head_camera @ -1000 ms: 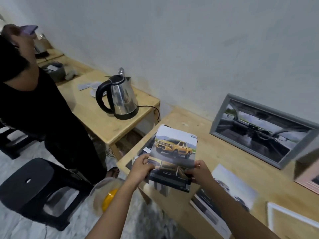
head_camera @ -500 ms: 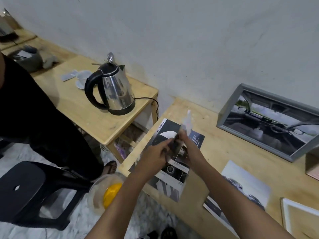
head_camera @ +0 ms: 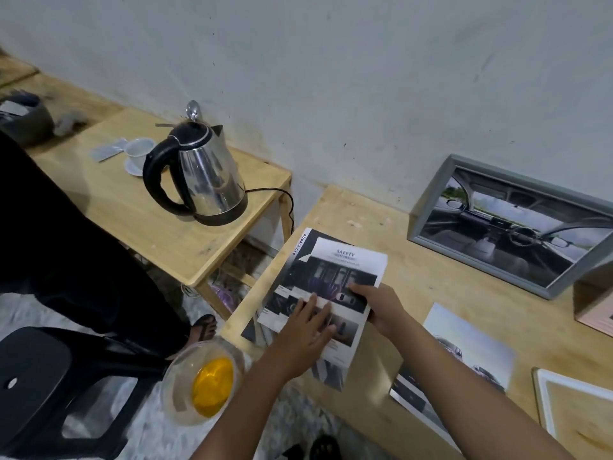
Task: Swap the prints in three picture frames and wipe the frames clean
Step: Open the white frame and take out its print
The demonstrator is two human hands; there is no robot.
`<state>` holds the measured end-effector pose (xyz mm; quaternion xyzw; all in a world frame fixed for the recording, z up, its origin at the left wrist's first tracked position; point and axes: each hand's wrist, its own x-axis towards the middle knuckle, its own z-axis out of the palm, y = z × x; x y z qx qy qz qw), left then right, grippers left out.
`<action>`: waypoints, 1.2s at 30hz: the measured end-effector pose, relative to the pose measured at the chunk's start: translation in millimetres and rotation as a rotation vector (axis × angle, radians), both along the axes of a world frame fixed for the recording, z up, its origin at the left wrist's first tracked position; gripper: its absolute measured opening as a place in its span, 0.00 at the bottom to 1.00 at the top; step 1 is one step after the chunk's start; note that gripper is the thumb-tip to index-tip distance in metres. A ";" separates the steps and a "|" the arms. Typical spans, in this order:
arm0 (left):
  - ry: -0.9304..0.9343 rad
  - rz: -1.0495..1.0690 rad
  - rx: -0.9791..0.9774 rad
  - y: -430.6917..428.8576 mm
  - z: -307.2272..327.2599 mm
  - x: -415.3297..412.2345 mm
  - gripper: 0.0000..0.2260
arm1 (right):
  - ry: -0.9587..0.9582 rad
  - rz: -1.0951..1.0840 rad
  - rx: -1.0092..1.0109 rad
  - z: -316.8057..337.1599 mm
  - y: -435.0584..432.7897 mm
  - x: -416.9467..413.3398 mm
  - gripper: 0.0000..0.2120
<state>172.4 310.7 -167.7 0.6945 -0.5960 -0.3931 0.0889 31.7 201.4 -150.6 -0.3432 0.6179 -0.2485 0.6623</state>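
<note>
A printed brochure page headed "SAFETY" (head_camera: 345, 270) lies on a small stack of car prints (head_camera: 297, 257) at the left end of the wooden table (head_camera: 398, 254). My left hand (head_camera: 306, 330) presses flat on the page with straight fingers. My right hand (head_camera: 381, 307) grips the page's right edge, thumb on top. A grey picture frame (head_camera: 510, 227) with a car-interior print leans against the wall. Another car print (head_camera: 464, 353) lies flat to the right of my arm. A white frame (head_camera: 544, 403) shows at the lower right, and a pink frame (head_camera: 593, 310) at the right edge.
A steel kettle (head_camera: 202, 180) stands on a lower side table (head_camera: 132, 210) with a cup and saucer (head_camera: 137, 154). A person in black (head_camera: 66, 247) stands at the left beside a black stool (head_camera: 36, 386). A clear bowl with yellow contents (head_camera: 205, 383) sits below the table edge.
The yellow-truck print I held up has been turned over and laid on the stack. My left hand now lies flat on it, and the view has swung right.
</note>
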 end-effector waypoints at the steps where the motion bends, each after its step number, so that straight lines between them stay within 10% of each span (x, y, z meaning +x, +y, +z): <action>1: -0.067 -0.003 0.032 2.1 -11.3 2.3 0.26 | 0.010 0.008 -0.008 -7.1 3.0 0.7 0.09; 10: -0.384 0.056 0.002 12.3 -47.1 3.1 0.31 | 0.484 0.357 -0.505 -37.7 40.2 3.3 0.30; 17: -0.466 0.013 0.003 15.3 -54.1 11.7 0.38 | 0.705 0.804 -0.571 -58.3 67.8 -6.0 0.26; 27: -0.362 0.146 -0.334 -23.8 -36.5 -33.7 0.20 | 0.633 0.129 -0.591 -37.4 55.9 -112.6 0.15; 36: -0.185 0.079 -0.143 -27.4 -35.2 -154.0 0.20 | 0.707 -0.442 0.107 -32.8 99.0 -176.4 0.14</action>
